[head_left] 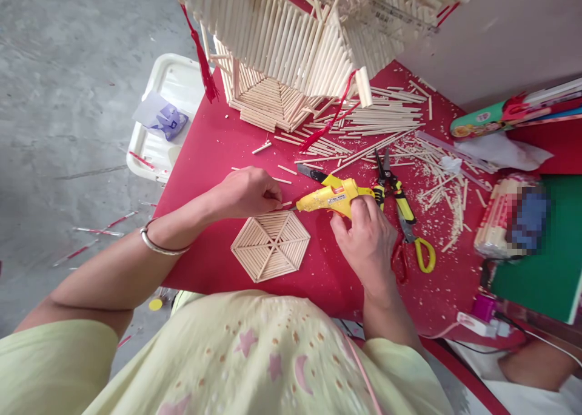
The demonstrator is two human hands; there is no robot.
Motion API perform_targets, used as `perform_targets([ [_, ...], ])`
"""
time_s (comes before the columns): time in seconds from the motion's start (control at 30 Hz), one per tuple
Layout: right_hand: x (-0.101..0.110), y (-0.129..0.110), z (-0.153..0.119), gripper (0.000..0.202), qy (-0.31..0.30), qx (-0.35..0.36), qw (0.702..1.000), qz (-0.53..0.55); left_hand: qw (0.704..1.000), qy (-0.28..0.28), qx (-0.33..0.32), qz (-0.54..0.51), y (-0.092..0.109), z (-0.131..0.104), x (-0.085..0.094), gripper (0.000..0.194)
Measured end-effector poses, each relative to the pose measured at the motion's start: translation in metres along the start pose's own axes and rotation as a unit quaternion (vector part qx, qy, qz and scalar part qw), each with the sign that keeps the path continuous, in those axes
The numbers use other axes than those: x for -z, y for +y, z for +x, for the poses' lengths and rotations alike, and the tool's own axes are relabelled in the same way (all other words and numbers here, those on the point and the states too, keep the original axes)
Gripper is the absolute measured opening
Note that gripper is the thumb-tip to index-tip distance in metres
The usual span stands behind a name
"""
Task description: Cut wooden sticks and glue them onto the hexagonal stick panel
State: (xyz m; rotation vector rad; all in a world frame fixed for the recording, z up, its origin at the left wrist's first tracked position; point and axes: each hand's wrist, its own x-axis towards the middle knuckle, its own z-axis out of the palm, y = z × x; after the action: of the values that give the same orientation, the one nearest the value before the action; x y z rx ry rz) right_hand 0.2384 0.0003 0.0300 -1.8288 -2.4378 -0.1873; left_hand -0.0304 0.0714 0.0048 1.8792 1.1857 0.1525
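My right hand (369, 236) is wrapped round a yellow hot glue gun (324, 198), its nozzle pointing left. Between the closed fingers of my left hand (248, 193) is a short wooden stick (285, 204), with the nozzle close by its end. Just below, a hexagonal stick panel (271, 245) lies flat on the red table (200, 178); six spokes divide it into filled triangles. A craft knife (313, 172) is partly hidden behind the glue gun. Beside my right hand lie yellow-and-black pliers (400, 202) and scissors with a yellow handle loop (425, 255).
A large stick-built pavilion model (273, 36) with red tassels stands at the back. Loose sticks (373, 114) and scraps spread to its right. A bagged stick bundle (493, 218) and a power strip (477, 324) are at the right. A white stool (157, 151) stands left.
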Motion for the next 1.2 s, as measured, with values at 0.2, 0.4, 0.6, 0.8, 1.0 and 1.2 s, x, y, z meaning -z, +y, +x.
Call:
perform_targets([
  [0.2,-0.001,0.003,-0.002,0.015,0.002,0.0,1.0,-0.009,1.0,0.002,-0.001,0.016,0.001,-0.002,-0.002,0.017],
  [0.4,-0.001,0.003,-0.005,0.015,0.01,-0.014,1.0,-0.006,0.999,-0.003,-0.003,0.039,0.005,-0.002,-0.002,0.018],
  [0.6,-0.003,0.006,-0.01,0.015,0.018,-0.038,0.999,-0.014,0.999,-0.009,-0.019,0.044,0.005,-0.004,0.0,0.022],
  [0.8,-0.006,0.006,-0.011,0.017,0.02,-0.058,0.998,0.012,0.999,-0.01,-0.027,0.044,0.004,-0.005,0.001,0.023],
  [1.0,-0.009,0.001,-0.011,0.018,0.015,-0.073,0.997,0.022,0.998,-0.017,-0.027,0.045,0.004,-0.005,0.001,0.023],
  [1.2,-0.01,-0.001,-0.011,0.02,0.01,-0.08,0.996,0.027,0.998,-0.022,-0.043,0.037,0.001,-0.005,0.002,0.024],
])
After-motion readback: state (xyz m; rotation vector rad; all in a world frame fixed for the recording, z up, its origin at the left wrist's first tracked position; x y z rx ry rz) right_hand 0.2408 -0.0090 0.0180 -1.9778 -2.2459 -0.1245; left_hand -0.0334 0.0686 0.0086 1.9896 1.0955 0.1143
